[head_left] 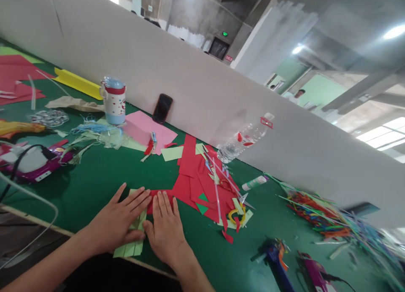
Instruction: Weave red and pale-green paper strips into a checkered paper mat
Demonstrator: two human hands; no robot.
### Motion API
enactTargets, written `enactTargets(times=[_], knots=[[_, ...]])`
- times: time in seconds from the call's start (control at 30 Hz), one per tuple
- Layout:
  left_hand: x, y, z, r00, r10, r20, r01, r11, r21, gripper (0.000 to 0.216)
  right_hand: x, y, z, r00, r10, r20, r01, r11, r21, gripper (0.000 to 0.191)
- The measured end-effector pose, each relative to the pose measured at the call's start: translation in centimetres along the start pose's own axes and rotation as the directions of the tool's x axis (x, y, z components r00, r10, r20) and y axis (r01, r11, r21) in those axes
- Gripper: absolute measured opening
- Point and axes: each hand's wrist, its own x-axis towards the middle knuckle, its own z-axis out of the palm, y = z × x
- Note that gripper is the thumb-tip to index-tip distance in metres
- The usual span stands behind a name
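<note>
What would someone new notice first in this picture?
Probably the left hand, on pale green paper, and the right hand beside it, near the front of the table. Then the bright red paper spread to their right, with a clear bottle behind it, and colourful strips heaped far right.

The single view comes from a camera on the person's head, facing forward and down across the green worktop (218,258). It looks from just above the near edge, close to the left hand (122,218) and right hand (167,231). The view leans, so the far partition (158,68) slopes down toward the right; over its top, the wide field reaches distant ceiling lights (394,32).
</note>
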Motion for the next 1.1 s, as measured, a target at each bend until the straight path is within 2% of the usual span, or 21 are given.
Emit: enactTargets(times=[0.17, 0.37, 0.57, 0.8, 0.97, 1.1], knots=[[-0.3, -0.5, -0.3, 1.000, 0.012, 0.000, -0.012, 1.000, -0.020, 0.083, -0.1, 1.0, 0.5, 0.999, -0.020, 0.043, 0.022, 0.999, -0.045, 0.062], [-3.8, -1.4, -1.2, 0.984, -0.130, -0.119, 0.129, 0.991, -0.019, 0.077, 0.0, 1.0, 0.9, 0.999, -0.026, 0.032, 0.028, 0.996, -0.079, 0.062], [-6.4, -0.1, -2.0, 0.997, -0.040, -0.061, 0.039, 0.999, -0.018, 0.080, 0.1, 1.0, 0.9, 0.999, -0.016, 0.044, 0.019, 0.998, -0.055, 0.063], [-6.8, 0.1, -1.2, 0.997, -0.070, 0.041, 0.072, 0.996, -0.052, 0.093, 0.0, 1.0, 1.0, 0.999, -0.018, 0.033, 0.020, 0.999, -0.050, 0.062], [-6.8, 0.3, -1.1, 0.992, -0.108, 0.066, 0.111, 0.993, -0.043, 0.094, -0.3, 1.5, 1.1, 0.998, -0.012, -0.065, 0.015, 0.999, 0.038, 0.062], [-6.8, 0.3, -1.4, 0.994, -0.096, 0.057, 0.098, 0.995, -0.030, 0.095, -0.9, 2.9, 0.9, 0.972, 0.088, -0.217, -0.061, 0.990, 0.128, 0.058]])
